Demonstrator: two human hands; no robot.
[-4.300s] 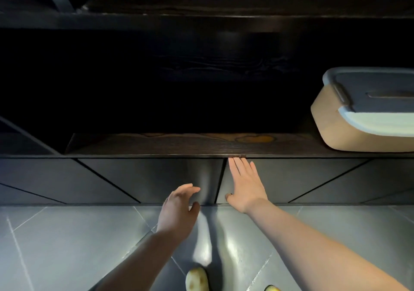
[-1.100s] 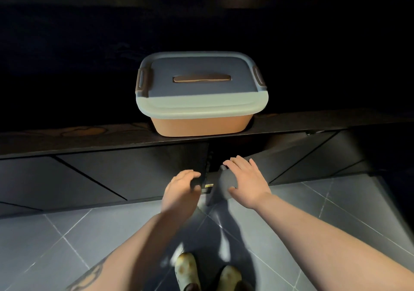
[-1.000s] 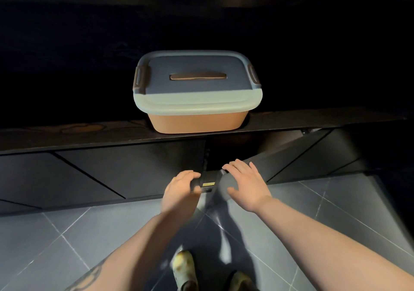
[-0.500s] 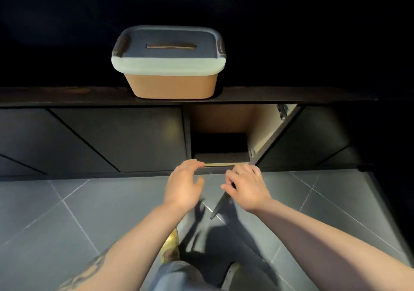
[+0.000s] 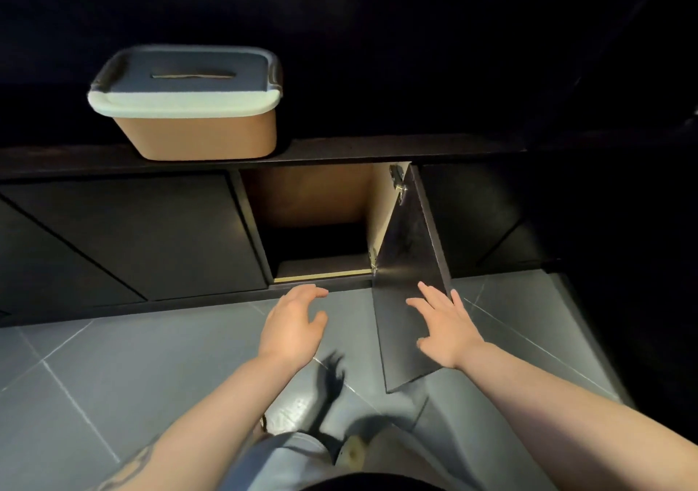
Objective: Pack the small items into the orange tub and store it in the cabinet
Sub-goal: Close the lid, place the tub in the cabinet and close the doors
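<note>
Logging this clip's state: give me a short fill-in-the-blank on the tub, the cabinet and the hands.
1. The orange tub sits on the shelf with its lid ____.
2. The cabinet door stands ____.
3. The ____ hand lies against that door's face.
4. The left hand holds ____.

Missing words: on; open; right; nothing

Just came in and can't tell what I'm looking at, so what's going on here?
A person stands at a low dark cabinet with one door swung open. The right hand lies flat against that door; the left hand hovers open in front of the opening, holding nothing. The lidded orange tub sits on the countertop above, up and left of the open compartment, which looks empty. The tub is not yet stored.
</note>
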